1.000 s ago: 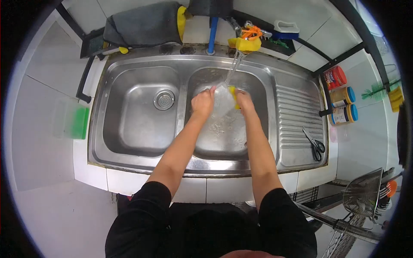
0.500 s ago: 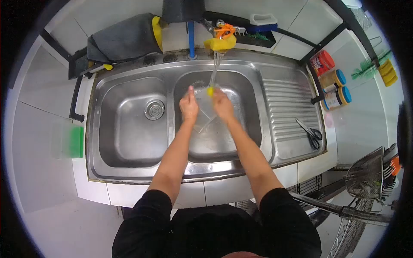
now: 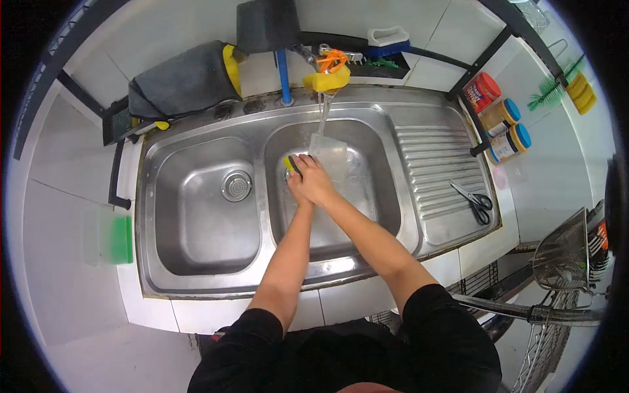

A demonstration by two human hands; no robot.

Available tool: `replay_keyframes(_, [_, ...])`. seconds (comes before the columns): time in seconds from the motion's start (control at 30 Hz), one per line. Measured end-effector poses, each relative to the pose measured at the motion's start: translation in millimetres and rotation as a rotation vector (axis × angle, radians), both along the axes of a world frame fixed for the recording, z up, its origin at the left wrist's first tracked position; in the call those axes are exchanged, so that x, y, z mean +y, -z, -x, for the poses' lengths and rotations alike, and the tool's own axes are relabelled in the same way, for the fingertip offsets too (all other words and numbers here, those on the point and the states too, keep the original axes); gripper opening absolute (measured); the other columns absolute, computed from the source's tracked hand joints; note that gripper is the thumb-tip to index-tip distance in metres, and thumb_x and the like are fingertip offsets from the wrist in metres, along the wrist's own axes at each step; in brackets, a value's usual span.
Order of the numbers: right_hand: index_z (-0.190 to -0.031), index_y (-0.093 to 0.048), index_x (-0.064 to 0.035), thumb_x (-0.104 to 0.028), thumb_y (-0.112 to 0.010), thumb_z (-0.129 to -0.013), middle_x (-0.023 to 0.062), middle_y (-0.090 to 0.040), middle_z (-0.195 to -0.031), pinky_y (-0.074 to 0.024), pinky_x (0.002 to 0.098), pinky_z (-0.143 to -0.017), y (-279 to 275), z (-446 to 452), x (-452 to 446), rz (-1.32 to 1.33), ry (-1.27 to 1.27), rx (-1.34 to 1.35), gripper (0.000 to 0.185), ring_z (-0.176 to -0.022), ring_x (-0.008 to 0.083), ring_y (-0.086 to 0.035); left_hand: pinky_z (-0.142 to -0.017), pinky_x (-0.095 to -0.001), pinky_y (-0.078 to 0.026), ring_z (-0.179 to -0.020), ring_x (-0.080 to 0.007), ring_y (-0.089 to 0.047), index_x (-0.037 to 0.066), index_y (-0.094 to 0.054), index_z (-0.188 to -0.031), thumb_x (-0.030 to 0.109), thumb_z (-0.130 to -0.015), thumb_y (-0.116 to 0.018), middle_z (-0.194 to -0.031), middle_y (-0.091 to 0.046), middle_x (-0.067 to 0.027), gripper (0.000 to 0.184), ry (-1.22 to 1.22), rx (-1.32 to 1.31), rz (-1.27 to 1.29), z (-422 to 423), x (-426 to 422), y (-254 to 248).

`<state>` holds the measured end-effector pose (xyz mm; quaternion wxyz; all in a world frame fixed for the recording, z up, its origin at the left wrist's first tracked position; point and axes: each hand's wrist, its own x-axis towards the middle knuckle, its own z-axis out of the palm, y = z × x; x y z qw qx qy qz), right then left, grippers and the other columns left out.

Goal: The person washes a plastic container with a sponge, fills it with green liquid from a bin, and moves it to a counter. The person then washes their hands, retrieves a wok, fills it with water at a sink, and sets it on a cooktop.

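Over the right basin (image 3: 367, 196) of the steel sink, my right hand (image 3: 313, 180) crosses on top of my left hand. Its fingers press a yellow and dark sponge (image 3: 291, 164) at the left side. My left hand (image 3: 298, 190) lies beneath, mostly covered, with its fingers hidden. A clear, whitish translucent container (image 3: 329, 154) sits just right of my fingers, under the running water (image 3: 324, 111). Whether my left hand grips its edge is hard to see. The water falls from a tap wrapped in yellow cloth (image 3: 327, 80).
The left basin (image 3: 203, 216) has a round drain. Black-handled scissors (image 3: 474, 200) lie on the ribbed drainboard (image 3: 436, 157). Jars (image 3: 508, 143) stand at the right. A grey cloth (image 3: 183, 82) hangs at the back left; a green-lidded container (image 3: 121, 240) is at the far left.
My hands, apart before, are now together at the left of the right basin. The right hand moved left across the left with the sponge. The view has shifted slightly.
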<state>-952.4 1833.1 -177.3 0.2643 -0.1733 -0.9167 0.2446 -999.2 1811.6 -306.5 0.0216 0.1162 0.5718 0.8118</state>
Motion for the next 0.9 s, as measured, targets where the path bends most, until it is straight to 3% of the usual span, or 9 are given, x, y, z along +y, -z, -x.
replay_keyframes(0.13, [-0.123, -0.052, -0.003, -0.025, -0.057, -0.08, 0.0212, -0.054, -0.111, -0.0379, 0.0446, -0.095, -10.6, 3.2, 37.0, 0.141, -0.077, -0.219, 0.048, -0.108, 0.0395, -0.048, -0.065, -0.0383, -0.046, -0.065, -0.0264, -0.06, -0.002, -0.066, -0.08, 0.042, -0.096, -0.033, -0.07, -0.064, -0.0152, 0.057, -0.168, 0.014, 0.548, -18.6, -6.0, -52.7])
replay_keyframes(0.2, [-0.119, -0.054, -0.002, -0.023, -0.055, -0.081, 0.0232, -0.052, -0.117, -0.0363, 0.0456, -0.096, -22.0, -2.6, 54.1, 0.151, 0.213, -0.03, 0.043, -0.111, 0.041, -0.047, -0.065, -0.0409, -0.045, -0.06, -0.0316, -0.058, -0.003, -0.064, -0.067, 0.051, -0.095, -0.028, -0.063, -0.062, -0.0161, 0.071, -0.087, -0.281, 0.567, -18.1, -8.9, -65.1])
replay_keyframes(0.3, [-0.115, -0.056, -0.0012, -0.022, -0.053, -0.082, 0.0223, -0.05, -0.123, -0.034, 0.0467, -0.098, 31.3, -21.5, 23.9, -0.384, 0.124, 0.036, 0.039, -0.115, 0.0418, -0.045, -0.063, -0.0417, -0.043, -0.056, -0.0298, -0.055, -0.003, -0.06, -0.06, 0.057, -0.093, -0.023, -0.056, -0.058, -0.0161, 0.078, -0.132, -0.35, 0.486, -14.2, -3.9, -44.3])
replay_keyframes(0.4, [-0.112, -0.057, 0.0011, -0.012, -0.052, -0.08, 0.023, -0.051, -0.122, -0.0318, 0.0461, -0.101, 47.1, -17.9, 65.5, -0.325, 0.077, 0.02, 0.035, -0.117, 0.0397, -0.045, -0.06, -0.0434, -0.039, -0.054, -0.0277, -0.047, -0.004, -0.057, -0.059, 0.059, -0.093, -0.021, -0.053, -0.053, -0.0161, 0.08, -0.056, -0.394, 0.497, -10.9, -15.1, -39.0])
replay_keyframes(0.53, [-0.12, -0.053, 0.0005, -0.016, -0.05, -0.088, 0.0211, -0.056, -0.118, -0.0359, 0.0358, -0.099, 40.0, -12.9, 138.9, 0.724, 0.34, -0.382, 0.036, -0.112, 0.0312, -0.052, -0.067, -0.0451, -0.041, -0.062, -0.0321, -0.051, -0.007, -0.06, -0.064, 0.061, -0.092, -0.022, -0.063, -0.058, -0.0194, 0.082, -0.197, -0.458, 0.517, 8.9, -17.4, -41.3])
replay_keyframes(0.6, [-0.132, -0.044, -0.0042, -0.019, -0.049, -0.093, 0.0179, -0.054, -0.124, -0.0398, 0.0307, -0.094, 74.7, -20.5, 128.1, 0.754, 0.258, 0.284, 0.042, -0.114, 0.0252, -0.052, -0.078, -0.0419, -0.044, -0.074, -0.0375, -0.059, -0.012, -0.062, -0.078, 0.062, -0.091, -0.022, -0.078, -0.062, -0.0254, 0.085, -0.418, -0.8, 0.469, 25.1, -17.2, -42.3])
replay_keyframes(0.67, [-0.139, -0.034, -0.0085, -0.018, -0.045, -0.095, 0.0132, -0.043, -0.136, -0.0359, 0.0284, -0.098, 38.7, -37.7, 77.0, 0.739, 0.26, 0.277, 0.046, -0.122, 0.0203, -0.044, -0.081, -0.0411, -0.045, -0.08, -0.0389, -0.06, -0.015, -0.06, -0.085, 0.063, -0.09, -0.024, -0.085, -0.062, -0.0268, 0.086, -0.42, -0.907, 0.409, 22.8, -12.8, -32.5])
replay_keyframes(0.77, [-0.135, -0.04, -0.0061, -0.012, -0.043, -0.093, 0.0161, -0.04, -0.138, -0.0253, 0.0424, -0.107, 12.0, -52.4, -4.0, -0.024, -0.02, -0.007, 0.042, -0.128, 0.0323, -0.037, -0.08, -0.0411, -0.047, -0.085, -0.0381, -0.061, -0.014, -0.06, -0.093, 0.062, -0.087, -0.035, -0.093, -0.063, -0.0254, 0.08, -0.385, -1.093, 0.181, 9.5, -16.4, -46.9])
replay_keyframes(0.9, [-0.13, -0.044, -0.0012, -0.015, -0.043, -0.092, 0.0192, -0.041, -0.136, -0.0211, 0.0489, -0.108, 29.8, -7.3, 58.1, 0.073, -0.021, 0.016, 0.04, -0.129, 0.0434, -0.029, -0.075, -0.0423, -0.049, -0.083, -0.0322, -0.061, -0.005, -0.061, -0.093, 0.048, -0.081, -0.055, -0.094, -0.062, -0.0181, 0.055, -0.266, -1.104, 0.02, 3.7, -11.0, -59.5])
